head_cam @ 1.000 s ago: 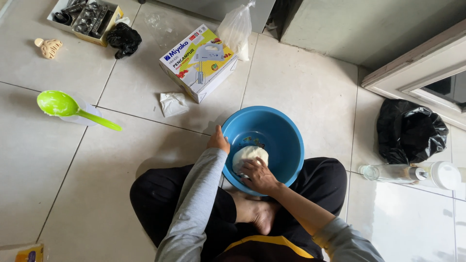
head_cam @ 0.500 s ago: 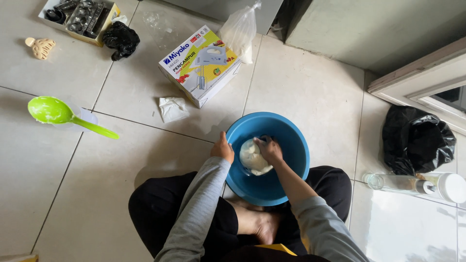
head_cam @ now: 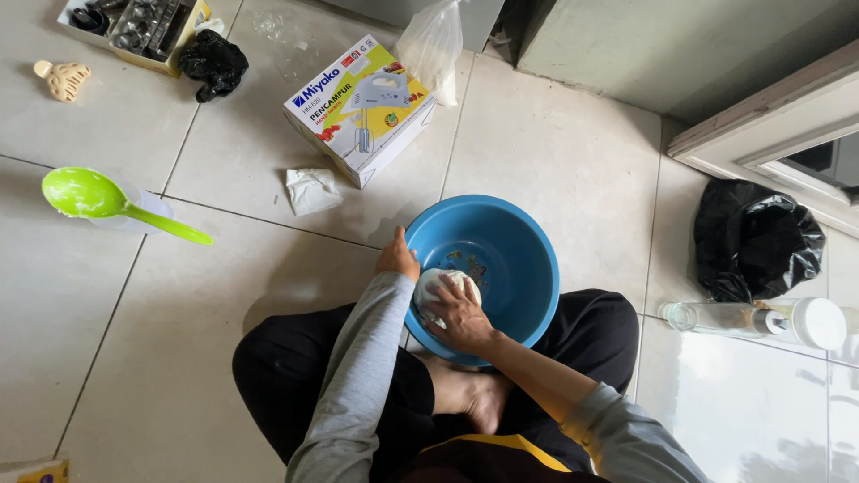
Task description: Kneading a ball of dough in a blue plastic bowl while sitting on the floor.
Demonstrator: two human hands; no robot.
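Observation:
I sit cross-legged on a tiled floor with a blue plastic bowl [head_cam: 510, 250] in front of my legs. My left hand [head_cam: 397, 258] grips the bowl's near-left rim. My right hand [head_cam: 458, 315] presses down on a lump of white dough [head_cam: 437, 284] against the bowl's near wall, fingers spread over it. Scraps of dough stick to the bowl's bottom.
A hand-mixer box [head_cam: 362, 107] and a clear plastic bag [head_cam: 433, 45] lie beyond the bowl, with a crumpled tissue [head_cam: 310, 190] beside them. A green ladle [head_cam: 107, 204] lies at left. A black bag [head_cam: 756, 240] and a clear bottle [head_cam: 752, 318] are at right.
The dough and my right hand have shifted from the bowl's middle toward its near wall. My left hand stays on the rim. The view has shifted slightly.

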